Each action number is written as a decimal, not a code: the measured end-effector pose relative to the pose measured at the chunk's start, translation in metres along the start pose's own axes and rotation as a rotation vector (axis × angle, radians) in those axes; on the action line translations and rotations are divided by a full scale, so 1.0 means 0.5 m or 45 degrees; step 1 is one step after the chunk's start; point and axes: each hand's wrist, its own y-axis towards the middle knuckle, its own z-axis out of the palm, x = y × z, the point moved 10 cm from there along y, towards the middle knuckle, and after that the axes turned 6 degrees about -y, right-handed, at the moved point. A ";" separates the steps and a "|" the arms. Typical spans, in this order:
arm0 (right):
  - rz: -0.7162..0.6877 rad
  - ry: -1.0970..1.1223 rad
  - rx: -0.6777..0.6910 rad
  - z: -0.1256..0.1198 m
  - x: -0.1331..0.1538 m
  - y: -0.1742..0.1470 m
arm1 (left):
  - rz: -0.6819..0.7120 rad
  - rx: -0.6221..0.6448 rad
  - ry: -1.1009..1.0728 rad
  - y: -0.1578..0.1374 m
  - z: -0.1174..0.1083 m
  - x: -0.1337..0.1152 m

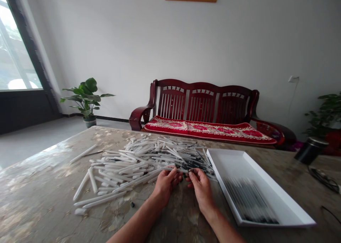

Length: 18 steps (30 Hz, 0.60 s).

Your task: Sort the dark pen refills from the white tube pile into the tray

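Observation:
Between my two hands a slim white pen barrel [182,170] lies almost level above the table. My left hand [165,187] pinches its left end with the fingers closed. At the other end, the fingertips of my right hand [201,188] close on the barrel's dark tip; the exact part there is hard to make out. Just beyond my hands spreads a heap of loose white pen barrels [133,162], mixed with dark thin pieces [194,160] on its right side. To the right, a white shallow box [287,200] holds a row of pens [247,200] with dark ends, blurred.
A small black piece [132,204] and a short white piece [80,211] lie on the patterned table [48,204]. At the right stand a black cylinder [310,151] and a dark cable [323,179]. A wooden bench [202,97] is behind the table.

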 end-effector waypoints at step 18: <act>0.083 0.021 -0.025 -0.006 -0.011 0.001 | -0.030 0.011 -0.034 -0.005 0.011 -0.002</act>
